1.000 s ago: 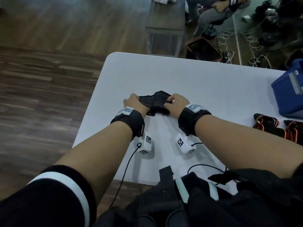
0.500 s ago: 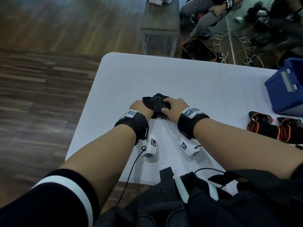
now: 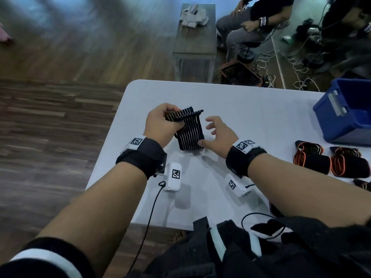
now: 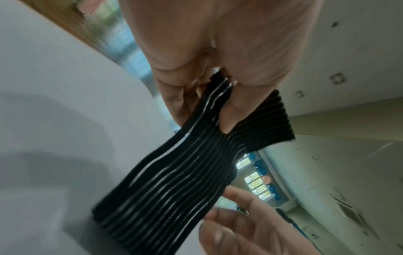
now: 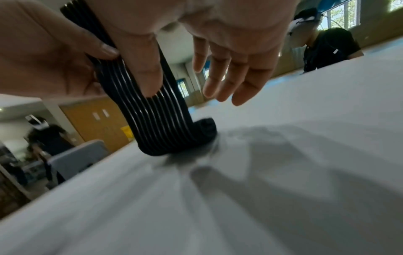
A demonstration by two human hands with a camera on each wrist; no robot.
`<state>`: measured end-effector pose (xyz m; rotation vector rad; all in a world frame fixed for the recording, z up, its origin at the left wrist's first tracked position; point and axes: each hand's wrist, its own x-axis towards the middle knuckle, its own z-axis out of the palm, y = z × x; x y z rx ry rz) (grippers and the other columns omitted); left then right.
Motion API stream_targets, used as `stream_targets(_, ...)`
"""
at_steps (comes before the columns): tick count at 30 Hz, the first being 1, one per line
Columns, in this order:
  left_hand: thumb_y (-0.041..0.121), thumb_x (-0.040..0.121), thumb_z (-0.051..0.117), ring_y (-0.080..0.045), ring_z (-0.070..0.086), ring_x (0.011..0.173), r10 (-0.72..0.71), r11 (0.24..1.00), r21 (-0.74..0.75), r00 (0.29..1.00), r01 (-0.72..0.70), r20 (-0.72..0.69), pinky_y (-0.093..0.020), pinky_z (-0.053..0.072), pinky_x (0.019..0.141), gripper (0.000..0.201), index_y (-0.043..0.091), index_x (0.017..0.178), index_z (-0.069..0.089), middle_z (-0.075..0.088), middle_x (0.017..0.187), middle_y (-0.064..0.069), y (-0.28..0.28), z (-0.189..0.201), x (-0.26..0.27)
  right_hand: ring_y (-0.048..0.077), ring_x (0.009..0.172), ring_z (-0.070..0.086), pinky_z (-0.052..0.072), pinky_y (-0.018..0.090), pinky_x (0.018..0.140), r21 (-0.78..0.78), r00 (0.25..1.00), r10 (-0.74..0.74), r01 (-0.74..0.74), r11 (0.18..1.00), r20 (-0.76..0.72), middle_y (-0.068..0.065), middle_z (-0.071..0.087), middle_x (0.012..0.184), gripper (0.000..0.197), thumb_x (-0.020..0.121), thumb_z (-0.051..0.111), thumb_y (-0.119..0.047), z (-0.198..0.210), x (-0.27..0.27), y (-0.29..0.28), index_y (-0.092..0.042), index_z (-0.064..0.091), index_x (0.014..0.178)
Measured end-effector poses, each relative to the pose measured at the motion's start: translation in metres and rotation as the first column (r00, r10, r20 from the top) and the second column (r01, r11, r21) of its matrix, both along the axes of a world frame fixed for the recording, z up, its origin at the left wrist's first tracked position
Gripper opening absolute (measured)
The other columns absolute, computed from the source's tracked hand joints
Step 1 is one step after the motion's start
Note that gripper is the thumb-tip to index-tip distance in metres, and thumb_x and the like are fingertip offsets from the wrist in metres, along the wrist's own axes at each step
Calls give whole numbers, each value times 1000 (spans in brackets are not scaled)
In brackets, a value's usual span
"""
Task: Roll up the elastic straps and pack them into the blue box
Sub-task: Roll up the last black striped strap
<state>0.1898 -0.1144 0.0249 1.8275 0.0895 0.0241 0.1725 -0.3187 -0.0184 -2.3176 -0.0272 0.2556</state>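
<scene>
A black elastic strap [image 3: 189,133] with thin pale stripes stands up off the white table [image 3: 251,117], its lower end curled on the surface. My left hand [image 3: 173,119] pinches the strap's upper end; the left wrist view shows the strap [image 4: 174,181] hanging from my fingers [image 4: 226,119]. My right hand [image 3: 210,134] is spread beside it, thumb touching the lower edge. In the right wrist view the thumb [image 5: 146,72] lies on the strap [image 5: 161,124] while the other fingers [image 5: 229,81] stay off it. The blue box [image 3: 345,119] stands open at the far right.
Two rolled black straps with orange edges [image 3: 311,157] [image 3: 350,164] lie right of my right arm, below the box. The table's left edge is close to my left hand. Beyond the far edge are a bench [image 3: 193,37], seated people and cables on the floor.
Both hands were pressing the strap flat on the table. My left hand has since lifted one end upward, and my right hand has released its hold and spread open beside the strap.
</scene>
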Motion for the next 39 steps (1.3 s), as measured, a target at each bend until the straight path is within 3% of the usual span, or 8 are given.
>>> stream_targets(5,-4,64,76,-14,67,84,-27,995,-88,991,39,132,-35,58,79,45,24,97,63,70,92,-3,-19,48,-5,7,104,63,52,33,96,348,946,-116,4,938,302,-11,64,109,40,91,66,-22,58,7,6,-22,52,128)
stream_targets(9,-9,75,70,-12,68,95,-55,996,-51,969,69,240,-33,56,90,47,15,114,61,70,103,-1,-38,81,-13,7,83,63,54,36,79,401,904,-160,-14,916,397,-13,64,90,10,97,54,-27,107,6,0,-25,58,107)
stream_targets(16,1,74,67,-10,70,97,-101,991,-39,917,125,386,-32,58,86,48,16,119,66,72,107,1,-71,141,-32,20,74,66,56,50,70,443,854,-256,33,896,454,-3,67,77,25,86,57,-45,159,-2,-24,-21,62,91)
stream_targets(21,12,76,68,-17,69,101,-91,970,-178,923,168,373,-36,57,89,46,15,122,67,72,108,1,-96,158,-41,-1,66,60,45,25,61,305,805,-201,26,952,558,-14,65,69,10,93,60,-31,178,-18,-46,-31,66,85)
stream_targets(25,14,83,68,-14,70,99,-80,970,-182,922,159,379,-35,57,89,35,17,118,69,73,106,-1,-115,161,-45,5,77,66,51,26,70,238,802,-174,41,970,571,-9,72,81,18,94,59,-29,183,-33,-58,-24,74,101)
stream_targets(30,7,83,63,-19,68,99,-105,974,-141,903,179,418,-49,57,92,39,23,118,63,69,109,-7,-131,160,-51,7,72,63,52,30,70,330,792,-310,146,933,526,-8,68,75,16,92,63,-33,182,-41,-75,-20,72,90)
stream_targets(35,9,91,57,-22,67,77,-159,965,-122,888,233,432,-48,58,71,42,30,123,41,69,95,-16,-144,155,-61,21,71,64,54,41,68,479,762,-437,192,857,477,1,67,73,22,94,59,-34,189,-43,-87,-15,65,84)
stream_targets(39,4,94,51,-18,60,72,-189,970,-43,853,239,486,-43,52,64,36,31,115,42,63,90,-8,-159,156,-66,14,64,55,42,32,63,532,751,-477,199,823,457,-3,60,69,23,97,55,-32,201,-41,-91,-15,61,83)
